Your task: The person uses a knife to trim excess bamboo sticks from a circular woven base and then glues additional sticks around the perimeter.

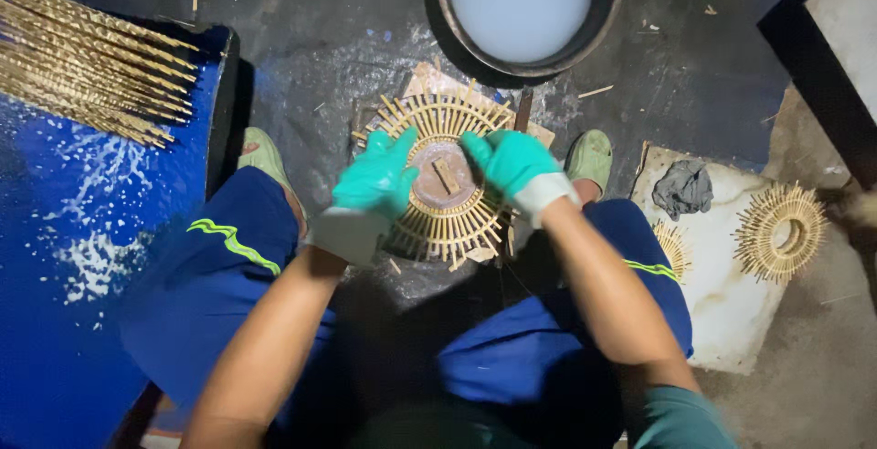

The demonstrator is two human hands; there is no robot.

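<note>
A person sits with knees apart, looking down at a round wicker frame that lies on the dark floor between two green shoes. The frame is a ring of pale cane sticks fanning outward around a brownish disc in the middle.

The left hand, in a green glove, rests on the frame's left side; its fingers are curled loosely over the inner ring, touching the sticks, though whether they pinch any stick cannot be told. The right hand, gloved the same, lies over the frame's right side, with its fingers bent down onto the inner ring near the disc. Whether they grip it cannot be told either. The disc shows bare between the two hands.

Beyond the frame stands a dark basin of milky liquid. On the left, a bundle of cane rods lies across a blue sheet. To the right, a finished wicker ring and a grey rag lie on a white slab.
</note>
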